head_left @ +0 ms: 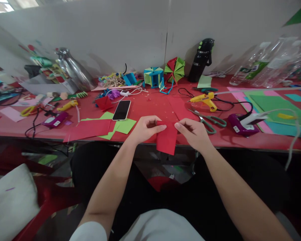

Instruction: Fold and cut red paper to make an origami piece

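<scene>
- Holding red paper [166, 142], our left fingers [160, 128] and right fingers [180, 128] pinch its upper corners.
- We judge this folding; next calls for even alignment.

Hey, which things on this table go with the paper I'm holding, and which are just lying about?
Likely part of the job:
red paper piece, pinched by left hand and right hand
scissors
yellow glue gun near the scissors

Probably just lying about:
phone
black bottle
metal jug
clear plastic bottles
</scene>
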Demonstrator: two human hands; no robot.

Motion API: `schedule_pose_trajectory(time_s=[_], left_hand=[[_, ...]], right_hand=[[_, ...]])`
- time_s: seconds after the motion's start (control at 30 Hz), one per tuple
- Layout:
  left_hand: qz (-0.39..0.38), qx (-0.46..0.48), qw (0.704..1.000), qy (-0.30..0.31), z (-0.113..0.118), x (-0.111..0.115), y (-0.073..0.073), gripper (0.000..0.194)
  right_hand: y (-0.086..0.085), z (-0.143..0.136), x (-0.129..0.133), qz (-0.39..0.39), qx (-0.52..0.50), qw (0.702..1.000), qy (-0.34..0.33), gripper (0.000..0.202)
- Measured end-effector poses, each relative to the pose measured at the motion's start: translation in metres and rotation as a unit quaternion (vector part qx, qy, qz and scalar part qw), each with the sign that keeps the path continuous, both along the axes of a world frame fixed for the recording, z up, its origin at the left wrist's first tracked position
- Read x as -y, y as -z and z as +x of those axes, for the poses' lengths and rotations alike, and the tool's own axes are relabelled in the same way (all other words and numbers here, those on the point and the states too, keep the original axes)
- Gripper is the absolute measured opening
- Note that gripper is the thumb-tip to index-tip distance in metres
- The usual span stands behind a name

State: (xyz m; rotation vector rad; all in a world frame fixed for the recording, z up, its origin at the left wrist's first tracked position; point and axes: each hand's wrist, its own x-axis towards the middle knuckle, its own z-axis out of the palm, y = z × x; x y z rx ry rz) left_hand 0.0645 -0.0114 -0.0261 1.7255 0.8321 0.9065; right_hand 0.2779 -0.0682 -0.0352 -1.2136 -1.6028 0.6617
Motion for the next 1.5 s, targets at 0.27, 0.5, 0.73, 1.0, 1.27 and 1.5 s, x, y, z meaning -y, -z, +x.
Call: schedule_pose_trajectory(time_s=[0.27, 0.5, 0.73, 1.0, 1.27, 1.5], left_hand=[[0.036, 0.003, 0.999, -0.001, 0.000, 0.000, 0.001, 0.023], [0.098, 0.032, 0.994, -0.019, 0.002, -0.002, 0.003, 0.017], [0.105, -0.011, 0.994, -0.032, 0.001, 0.000, 0.000, 0.018], [0.071, -0.010, 0.997, -0.031, 0.000, 0.000, -0.001, 0.019], [-0.010, 0.002, 0.999, 0.032, -0.003, 0.003, -0.005, 0.022], [0.032, 0.015, 0.999, -0.029, -0.004, 0.003, -0.009, 0.023]], right_hand=[[0.001, 0.000, 0.002, 0.048, 0.042, 0.998, 0.014, 0.024], [0.003, -0.002, 0.003, 0.077, 0.013, 0.997, -0.007, 0.018], [0.000, -0.001, 0.003, 0.081, 0.043, 0.996, 0.011, 0.014], [-0.001, 0.001, 0.002, 0.072, 0.027, 0.997, 0.013, 0.012], [-0.007, 0.007, 0.002, 0.053, 0.021, 0.998, -0.032, 0.015], [-0.009, 0.010, 0.001, 0.040, 0.010, 0.999, -0.028, 0.015]])
